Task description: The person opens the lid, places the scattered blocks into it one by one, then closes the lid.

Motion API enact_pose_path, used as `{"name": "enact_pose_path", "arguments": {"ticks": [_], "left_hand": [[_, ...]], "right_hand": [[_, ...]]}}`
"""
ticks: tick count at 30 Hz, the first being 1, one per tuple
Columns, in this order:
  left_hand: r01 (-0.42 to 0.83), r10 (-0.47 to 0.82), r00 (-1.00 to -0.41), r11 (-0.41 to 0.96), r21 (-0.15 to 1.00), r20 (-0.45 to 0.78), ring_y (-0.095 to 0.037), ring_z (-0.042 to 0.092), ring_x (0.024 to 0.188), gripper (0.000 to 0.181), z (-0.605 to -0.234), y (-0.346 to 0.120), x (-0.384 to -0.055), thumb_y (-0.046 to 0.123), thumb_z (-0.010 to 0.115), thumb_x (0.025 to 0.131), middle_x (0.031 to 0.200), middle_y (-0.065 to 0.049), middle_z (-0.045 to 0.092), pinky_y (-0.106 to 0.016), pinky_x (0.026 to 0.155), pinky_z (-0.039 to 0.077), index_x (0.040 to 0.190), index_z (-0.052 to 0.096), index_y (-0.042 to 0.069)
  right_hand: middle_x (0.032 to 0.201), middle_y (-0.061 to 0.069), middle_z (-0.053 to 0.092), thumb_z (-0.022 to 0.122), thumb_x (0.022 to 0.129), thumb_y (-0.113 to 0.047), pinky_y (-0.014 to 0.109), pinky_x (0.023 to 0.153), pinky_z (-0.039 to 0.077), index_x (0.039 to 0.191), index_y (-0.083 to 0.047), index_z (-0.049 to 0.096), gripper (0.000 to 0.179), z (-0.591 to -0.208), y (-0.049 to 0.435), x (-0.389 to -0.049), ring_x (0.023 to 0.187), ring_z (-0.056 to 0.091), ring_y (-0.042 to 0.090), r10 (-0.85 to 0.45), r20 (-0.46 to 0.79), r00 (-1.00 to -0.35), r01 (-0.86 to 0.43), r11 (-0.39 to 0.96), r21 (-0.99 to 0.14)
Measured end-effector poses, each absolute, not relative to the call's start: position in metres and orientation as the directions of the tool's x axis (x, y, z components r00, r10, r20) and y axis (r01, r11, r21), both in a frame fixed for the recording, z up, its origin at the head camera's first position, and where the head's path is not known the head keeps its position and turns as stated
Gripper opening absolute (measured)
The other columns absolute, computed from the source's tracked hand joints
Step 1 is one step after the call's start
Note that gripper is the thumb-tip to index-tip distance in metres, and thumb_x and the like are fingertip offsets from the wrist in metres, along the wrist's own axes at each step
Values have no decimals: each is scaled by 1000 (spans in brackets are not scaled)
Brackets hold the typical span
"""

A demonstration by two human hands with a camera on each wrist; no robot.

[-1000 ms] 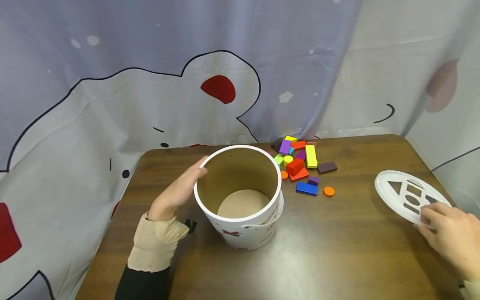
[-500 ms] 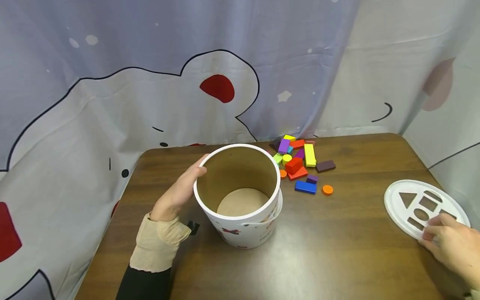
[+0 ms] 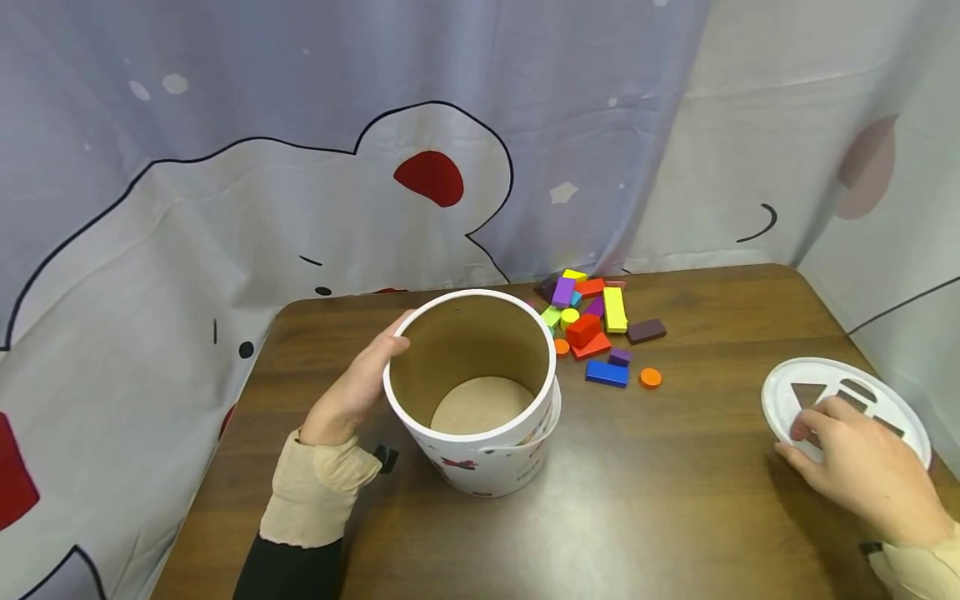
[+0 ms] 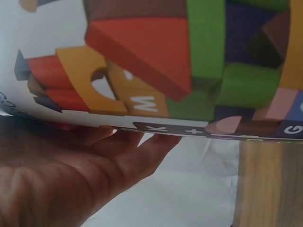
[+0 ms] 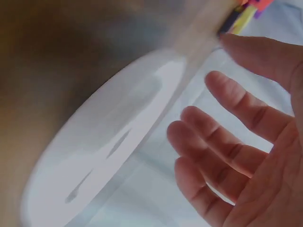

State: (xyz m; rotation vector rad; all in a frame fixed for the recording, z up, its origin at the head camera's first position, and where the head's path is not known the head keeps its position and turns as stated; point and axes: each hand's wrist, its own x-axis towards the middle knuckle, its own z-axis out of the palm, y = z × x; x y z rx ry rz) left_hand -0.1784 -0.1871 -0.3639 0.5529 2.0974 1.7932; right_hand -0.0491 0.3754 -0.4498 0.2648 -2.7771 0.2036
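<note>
Head view: left hand (image 3: 351,392) on bucket (image 3: 480,467), right hand (image 3: 866,467) above lid (image 3: 831,383)

The white bucket stands upright on the wooden table (image 3: 675,508). At its left rim the left hand grips it, thumb hooked inside, fingers outside. Well to the bucket's right lies the white lid, and the right hand over it holds nothing, fingers loosely bent. Coloured blocks (image 3: 584,331) lie beyond the bucket's right side.
</note>
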Motion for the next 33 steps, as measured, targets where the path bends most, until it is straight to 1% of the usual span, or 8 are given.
{"name": "enact_pose_path", "arguments": {"ticks": [3, 8, 14, 17, 20, 25, 30, 33], "left_hand": [[80, 499, -866, 105, 991, 17, -26, 33, 142, 66, -367, -186, -179, 15, 26, 99, 167, -24, 21, -30, 112, 34, 163, 15, -3], [85, 497, -867, 72, 994, 39, -13, 41, 132, 66, -371, -187, -179, 14, 27, 98, 162, -26, 27, -26, 108, 38, 161, 19, -3], [85, 491, -870, 64, 994, 43, -13, 44, 130, 65, -371, -189, -179, 12, 27, 97, 160, -27, 30, -26, 108, 39, 160, 22, -4], [94, 502, -864, 70, 993, 47, -15, 44, 131, 65, -369, -188, -180, 13, 27, 97, 159, -26, 31, -29, 108, 41, 160, 22, -3], [107, 513, -857, 78, 991, 52, -21, 45, 131, 64, -369, -188, -182, 13, 27, 98, 157, -28, 33, -34, 108, 42, 159, 23, -3], [79, 507, -862, 111, 991, 12, -32, 35, 142, 67, -369, -188, -181, 14, 26, 97, 163, -27, 26, -45, 114, 36, 161, 18, -3], [53, 487, -873, 130, 990, -17, -37, 11, 156, 70, -367, -188, -178, 15, 25, 98, 172, -23, 6, -58, 124, 16, 163, 6, -4], [70, 490, -872, 130, 989, -2, -38, 17, 154, 69, -365, -187, -179, 15, 26, 98, 171, -24, 13, -55, 123, 20, 163, 11, -4]], "right_hand": [[86, 7, 65, 89, 70, -23, 33, 47, 38, 80, -15, 70, 23, -441, 346, -69, 58, 55, 15, -179, 366, -913, -245, 959, -141], [87, 4, 67, 86, 75, -25, 38, 55, 48, 88, -12, 72, 23, -434, 302, -106, 66, 63, 19, -228, 420, -878, -323, 931, -170], [102, 14, 69, 84, 82, -29, 54, 73, 56, 107, -4, 71, 38, -438, 273, -138, 83, 69, 33, -215, 241, -946, -275, 928, -250], [105, 17, 68, 83, 83, -31, 55, 77, 56, 113, -1, 69, 45, -445, 266, -147, 85, 68, 34, -199, 148, -969, -233, 935, -268], [103, 16, 67, 84, 82, -31, 54, 75, 56, 114, 0, 69, 47, -453, 263, -152, 81, 66, 31, -201, 111, -973, -224, 937, -266], [93, 12, 65, 87, 78, -25, 51, 71, 55, 107, 0, 70, 42, -462, 261, -153, 74, 63, 27, -223, 139, -965, -251, 940, -233], [88, 10, 63, 88, 75, -21, 50, 69, 54, 101, -1, 71, 37, -461, 259, -154, 70, 61, 26, -229, 169, -959, -263, 939, -222], [86, 9, 62, 88, 75, -20, 50, 69, 54, 99, -2, 72, 33, -459, 257, -158, 69, 61, 26, -235, 174, -956, -270, 938, -217]]}}
